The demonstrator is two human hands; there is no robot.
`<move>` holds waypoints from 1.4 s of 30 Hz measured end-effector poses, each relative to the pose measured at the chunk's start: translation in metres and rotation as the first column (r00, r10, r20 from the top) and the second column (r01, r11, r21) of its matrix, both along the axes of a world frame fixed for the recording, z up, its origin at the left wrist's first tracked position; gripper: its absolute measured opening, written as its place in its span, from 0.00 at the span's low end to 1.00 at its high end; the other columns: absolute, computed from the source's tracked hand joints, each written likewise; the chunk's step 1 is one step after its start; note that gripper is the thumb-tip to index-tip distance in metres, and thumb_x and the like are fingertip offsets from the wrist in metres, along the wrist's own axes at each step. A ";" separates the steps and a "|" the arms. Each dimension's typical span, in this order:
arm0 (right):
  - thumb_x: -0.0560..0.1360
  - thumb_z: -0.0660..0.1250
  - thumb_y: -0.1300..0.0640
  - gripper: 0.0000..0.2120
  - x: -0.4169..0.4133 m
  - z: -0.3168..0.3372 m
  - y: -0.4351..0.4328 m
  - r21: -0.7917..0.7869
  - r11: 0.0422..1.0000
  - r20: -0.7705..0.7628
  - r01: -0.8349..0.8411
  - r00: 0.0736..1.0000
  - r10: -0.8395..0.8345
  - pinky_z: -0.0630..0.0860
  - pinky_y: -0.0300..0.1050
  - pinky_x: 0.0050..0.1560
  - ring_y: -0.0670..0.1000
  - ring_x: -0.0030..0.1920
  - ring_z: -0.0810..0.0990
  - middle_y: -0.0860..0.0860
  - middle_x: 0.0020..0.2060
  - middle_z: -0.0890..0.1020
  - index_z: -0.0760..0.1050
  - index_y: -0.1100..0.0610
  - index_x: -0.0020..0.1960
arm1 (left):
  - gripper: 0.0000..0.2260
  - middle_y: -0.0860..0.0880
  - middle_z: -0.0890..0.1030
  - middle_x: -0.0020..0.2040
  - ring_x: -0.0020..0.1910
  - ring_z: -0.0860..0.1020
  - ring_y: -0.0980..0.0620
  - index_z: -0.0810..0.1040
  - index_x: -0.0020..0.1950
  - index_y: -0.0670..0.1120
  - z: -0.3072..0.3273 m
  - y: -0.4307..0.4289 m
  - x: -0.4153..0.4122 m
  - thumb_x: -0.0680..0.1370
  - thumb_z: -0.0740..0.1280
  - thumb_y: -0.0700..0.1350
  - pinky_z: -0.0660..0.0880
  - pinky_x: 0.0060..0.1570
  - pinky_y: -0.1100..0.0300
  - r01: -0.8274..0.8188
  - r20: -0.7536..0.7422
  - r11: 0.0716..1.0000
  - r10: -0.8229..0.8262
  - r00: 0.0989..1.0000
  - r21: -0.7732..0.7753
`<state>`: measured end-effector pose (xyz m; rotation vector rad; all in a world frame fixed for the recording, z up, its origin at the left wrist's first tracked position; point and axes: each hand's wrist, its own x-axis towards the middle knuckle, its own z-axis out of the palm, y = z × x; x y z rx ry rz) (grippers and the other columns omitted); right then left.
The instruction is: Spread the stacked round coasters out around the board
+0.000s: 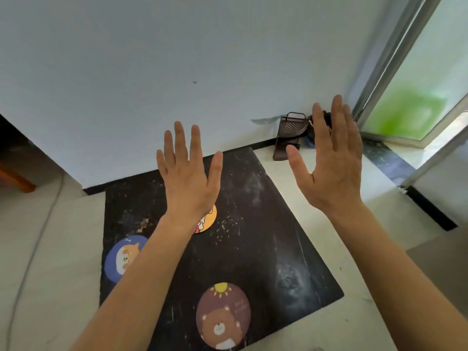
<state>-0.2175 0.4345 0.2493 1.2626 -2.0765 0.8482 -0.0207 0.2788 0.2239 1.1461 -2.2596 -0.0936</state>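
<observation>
A scuffed black board (266,224) lies on the pale floor. Three round coasters rest on it, apart from one another: a blue one with a dog (121,259) at the left edge, an orange one (209,220) near the middle, mostly hidden behind my left wrist, and a brown one with a bear (222,315) at the front. My left hand (188,173) is raised above the board's middle, fingers spread, holding nothing. My right hand (331,160) is raised above the board's right side, palm turned inward, fingers apart and empty.
A white wall runs behind the board with a black skirting strip. A small brown wire rack (288,135) stands in the corner by a sliding door frame (390,59). Wooden furniture (15,178) shows at the far left.
</observation>
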 end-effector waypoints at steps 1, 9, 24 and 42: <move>0.81 0.56 0.39 0.34 -0.012 -0.001 0.008 -0.002 1.000 -0.009 0.014 1.000 -0.014 0.55 0.62 0.77 0.62 0.80 0.53 0.62 0.80 0.56 0.56 0.56 0.80 | 0.30 0.45 0.47 0.81 0.79 0.45 0.43 0.49 0.80 0.51 -0.002 0.010 -0.012 0.81 0.49 0.63 0.45 0.75 0.41 0.006 0.012 1.000 -0.007 1.000 0.009; 0.80 0.57 0.38 0.36 -0.156 -0.032 0.088 0.018 0.998 0.023 0.053 0.998 -0.053 0.54 0.62 0.77 0.61 0.80 0.52 0.62 0.80 0.54 0.53 0.56 0.81 | 0.32 0.46 0.40 0.81 0.79 0.39 0.45 0.41 0.80 0.52 -0.022 0.093 -0.140 0.80 0.43 0.66 0.41 0.75 0.41 -0.007 0.169 0.999 -0.001 0.986 0.048; 0.79 0.56 0.35 0.40 -0.387 -0.061 0.123 0.254 0.961 0.079 -0.108 0.993 0.091 0.50 0.60 0.79 0.60 0.81 0.46 0.60 0.81 0.47 0.45 0.53 0.82 | 0.32 0.44 0.42 0.81 0.79 0.42 0.42 0.46 0.80 0.49 -0.034 0.161 -0.372 0.80 0.47 0.64 0.45 0.75 0.39 -0.069 0.305 0.996 0.049 0.951 0.056; 0.79 0.52 0.33 0.40 -0.464 -0.089 -0.203 0.446 0.762 0.182 -0.469 0.881 0.436 0.48 0.60 0.79 0.60 0.81 0.44 0.57 0.81 0.42 0.38 0.49 0.81 | 0.32 0.42 0.46 0.81 0.79 0.47 0.40 0.48 0.80 0.48 -0.066 -0.072 -0.419 0.81 0.45 0.64 0.51 0.74 0.36 -0.453 0.252 0.875 0.405 0.879 0.172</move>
